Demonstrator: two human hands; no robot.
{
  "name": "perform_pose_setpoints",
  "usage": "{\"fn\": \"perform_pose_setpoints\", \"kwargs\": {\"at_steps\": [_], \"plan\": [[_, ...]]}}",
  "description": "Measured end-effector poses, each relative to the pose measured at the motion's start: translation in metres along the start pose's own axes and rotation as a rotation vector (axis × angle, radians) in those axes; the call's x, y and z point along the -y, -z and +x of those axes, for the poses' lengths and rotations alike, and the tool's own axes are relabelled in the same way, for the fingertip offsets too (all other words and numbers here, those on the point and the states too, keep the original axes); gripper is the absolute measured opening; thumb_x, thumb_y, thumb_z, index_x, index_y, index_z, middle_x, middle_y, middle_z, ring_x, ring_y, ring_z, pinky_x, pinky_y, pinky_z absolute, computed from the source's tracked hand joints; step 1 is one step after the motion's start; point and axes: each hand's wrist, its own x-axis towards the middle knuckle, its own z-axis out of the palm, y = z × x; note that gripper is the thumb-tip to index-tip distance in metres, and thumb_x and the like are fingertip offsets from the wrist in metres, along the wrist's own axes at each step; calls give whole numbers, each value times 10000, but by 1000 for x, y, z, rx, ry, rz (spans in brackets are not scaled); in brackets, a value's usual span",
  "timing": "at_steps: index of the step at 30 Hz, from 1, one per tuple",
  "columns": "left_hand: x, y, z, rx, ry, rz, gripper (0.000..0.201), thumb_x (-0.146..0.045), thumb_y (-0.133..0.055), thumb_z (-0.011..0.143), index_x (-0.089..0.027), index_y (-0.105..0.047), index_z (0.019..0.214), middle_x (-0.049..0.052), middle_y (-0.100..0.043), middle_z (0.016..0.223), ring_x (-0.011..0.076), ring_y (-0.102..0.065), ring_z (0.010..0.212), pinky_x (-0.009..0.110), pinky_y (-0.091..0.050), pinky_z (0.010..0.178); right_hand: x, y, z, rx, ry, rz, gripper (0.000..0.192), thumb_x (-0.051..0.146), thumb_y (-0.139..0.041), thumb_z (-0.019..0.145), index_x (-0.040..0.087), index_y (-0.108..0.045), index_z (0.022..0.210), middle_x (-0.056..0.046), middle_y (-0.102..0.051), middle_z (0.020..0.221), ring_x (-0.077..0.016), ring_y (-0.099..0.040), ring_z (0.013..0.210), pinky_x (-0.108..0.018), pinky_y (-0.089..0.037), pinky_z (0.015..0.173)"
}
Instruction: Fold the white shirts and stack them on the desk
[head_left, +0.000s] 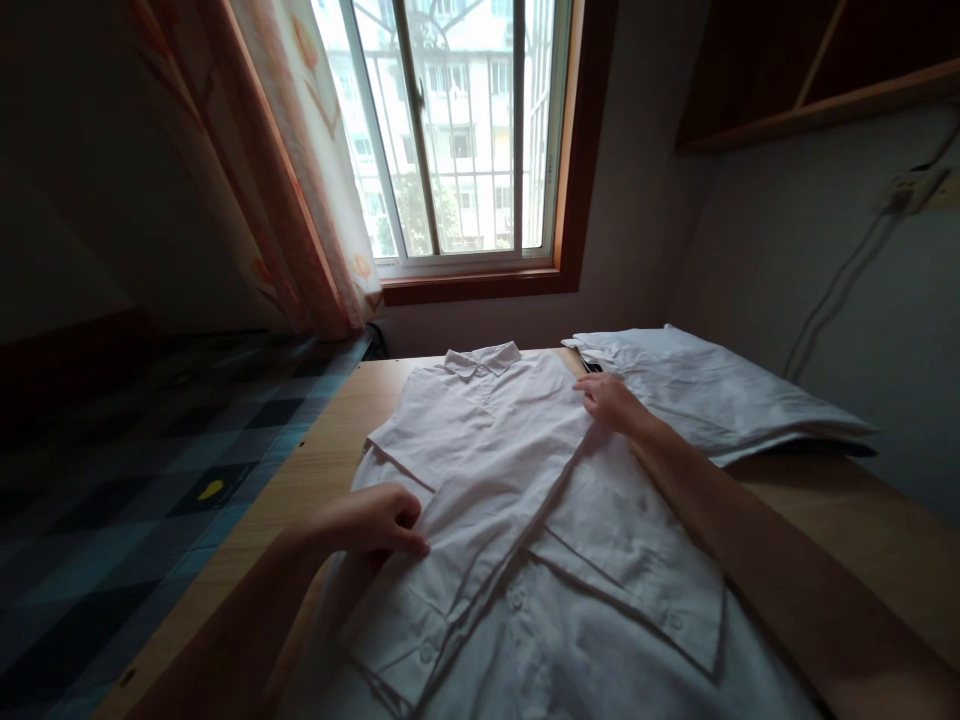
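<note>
On the wooden table (pixel 330 440) below the window (pixel 457 130) lie two white garments, one spread shirt (pixel 495 470) and one folded pile (pixel 712 390) beside it, while the left hand (pixel 371 520) pinches the shirt's folded edge and the right hand (pixel 611 402) presses flat, fingers open, on its shoulder.

Light wooden table (pixel 840 500), long edge running away toward the window wall. Directly on it: white collared shirt (pixel 495 460), spread flat, collar at the far end, sleeves folded in over the body, hem reaching the near edge. Just right of it, at the far corner, second white garment (pixel 712 390), loosely folded, overlapping something small and dark.
</note>
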Motion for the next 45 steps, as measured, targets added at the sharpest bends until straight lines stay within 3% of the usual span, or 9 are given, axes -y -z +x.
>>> {"fn": "perform_pose_setpoints", "kwargs": {"at_steps": [2,6,8,15,24,31,38,42,45], "plan": [[-2,0,-2,-2,0,2,484,-638,-677,623,-205,-463,600,-21,-524,504,153,-501,483,235,-303,441,17,-14,1,111,55,-13,425,230,-435,949,104,-626,1307,-149,-588,1382,-251,-485,1328,-336,-306,1146],[-4,0,-4,-2,1,-9,484,-637,-676,629,-203,-464,593,-29,-513,486,140,-477,463,237,-292,434,32,-34,12,289,-45,-78,619,431,-341,1010,46,-402,1490,-186,-355,1563,-270,-297,1462,-360,-218,1193],[-4,0,-5,-1,8,-18,482,-631,-686,625,-204,-464,595,-30,-515,485,141,-479,457,238,-293,432,31,-35,22,319,-76,-92,655,494,-313,1007,85,-371,1515,-162,-331,1581,-270,-288,1465,-376,-204,1196],[-2,-1,-5,-8,5,7,413,-557,-667,674,-206,-461,602,-20,-543,507,150,-506,472,238,-283,432,23,-34,59,257,-164,-120,624,550,-285,989,193,-462,1470,-109,-383,1564,-351,-291,1429,-507,-237,1145],[-3,-1,-5,2,17,-3,379,-532,-649,695,-203,-478,613,-11,-551,525,151,-518,481,232,-297,426,9,-52,102,310,-163,-139,651,507,-215,1016,135,-353,1531,-113,-303,1604,-254,-297,1452,-382,-207,1180],[-4,-1,-5,-5,30,10,366,-510,-662,682,-202,-479,611,-21,-544,528,145,-505,481,240,-289,436,3,-60,120,303,-186,-164,662,520,-203,1019,135,-343,1538,-125,-284,1608,-278,-360,1419,-381,-265,1148],[-9,0,-10,-3,52,-8,338,-490,-647,693,-204,-484,617,-24,-540,532,149,-511,495,240,-286,445,14,-57,134,256,-208,-212,561,458,-346,995,101,-579,1359,-204,-546,1411,-344,-510,1272,-468,-354,1058],[-6,-2,-8,-14,50,7,335,-485,-661,685,-203,-493,617,-26,-553,544,148,-516,502,243,-284,452,28,-64,139,187,-201,-218,479,299,-370,974,20,-646,1250,-274,-535,1389,-368,-402,1359,-494,-250,1121],[-6,-2,-7,-27,46,13,338,-482,-674,683,-202,-498,614,-32,-544,539,142,-499,498,246,-275,453,29,-72,139,174,-207,-184,506,244,-307,981,-4,-579,1330,-268,-479,1449,-334,-350,1407,-450,-237,1142]]}}
